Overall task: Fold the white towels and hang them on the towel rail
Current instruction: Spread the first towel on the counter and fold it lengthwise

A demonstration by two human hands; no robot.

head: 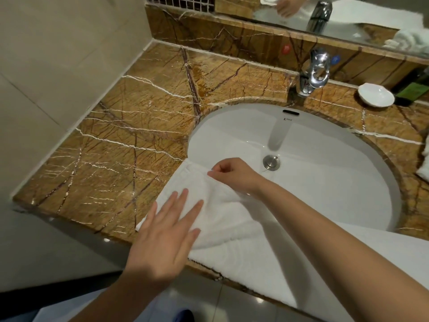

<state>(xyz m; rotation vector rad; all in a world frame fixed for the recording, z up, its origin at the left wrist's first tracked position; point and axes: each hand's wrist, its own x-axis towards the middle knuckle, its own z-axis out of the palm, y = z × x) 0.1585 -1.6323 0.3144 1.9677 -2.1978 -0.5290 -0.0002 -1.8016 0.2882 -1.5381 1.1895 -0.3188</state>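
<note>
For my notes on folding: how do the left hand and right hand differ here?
The left hand lies flat with straight fingers on the white towel; the right hand is curled and pinches its edge. The left hand sits over the counter, the right hand over the sink. Both touch it.

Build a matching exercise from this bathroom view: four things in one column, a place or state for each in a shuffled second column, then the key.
Column one:
1. left hand
2. right hand
3. white dish
4. drain plug

Column two:
A. pinches an edge of the white towel
B. sits at the bottom of the basin
C. stands on the marble counter, right of the faucet
D. fingers straight, laid flat on the white towel

Pairs: 1-D, 2-A, 3-C, 4-B
</note>
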